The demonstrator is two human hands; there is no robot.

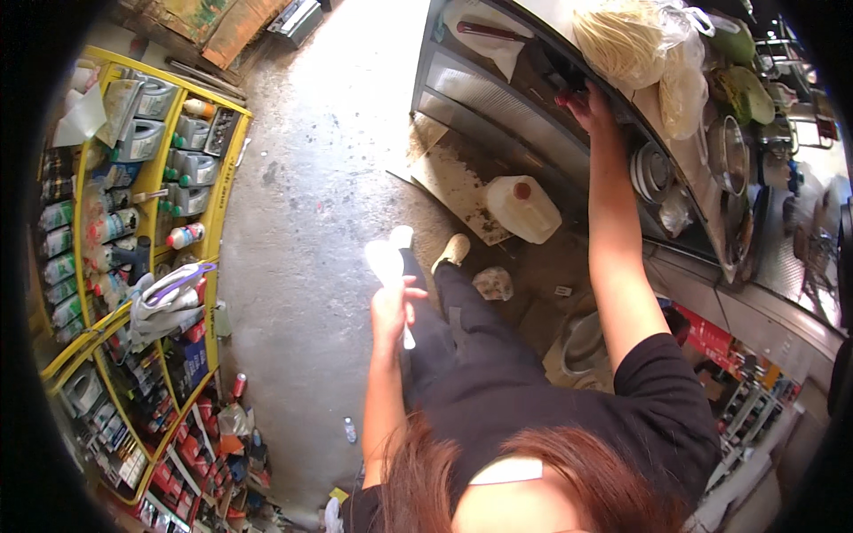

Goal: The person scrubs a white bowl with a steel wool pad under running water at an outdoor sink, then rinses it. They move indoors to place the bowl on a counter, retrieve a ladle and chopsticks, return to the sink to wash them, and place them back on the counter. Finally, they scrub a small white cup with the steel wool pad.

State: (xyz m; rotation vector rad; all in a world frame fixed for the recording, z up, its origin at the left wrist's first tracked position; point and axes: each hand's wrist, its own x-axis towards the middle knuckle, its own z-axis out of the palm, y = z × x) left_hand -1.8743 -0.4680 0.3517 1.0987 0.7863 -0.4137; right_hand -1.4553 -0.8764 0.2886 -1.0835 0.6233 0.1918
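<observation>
My left hand [391, 311], in front of my legs, is closed round a white spoon [384, 261]. Glare washes out its broad rounded end, and its thin handle tip shows below my fingers. My right arm stretches forward to the metal drawer unit under the counter. There my right hand [590, 108] has its fingers curled at the shaded opening, with a small dark red spot at the fingertips. What they hold, if anything, is too dark to make out. A utensil with a dark red handle [490, 31] lies farther inside, left of that hand.
Bagged noodles [622, 40] and a glass bowl [730, 155] stand on the counter. Below are stacked lids [653, 173] and a white jug with a brown cap [522, 209] on the floor. Yellow shelving [227, 178] with bottles lines the left; a small bottle [350, 430] lies on the floor.
</observation>
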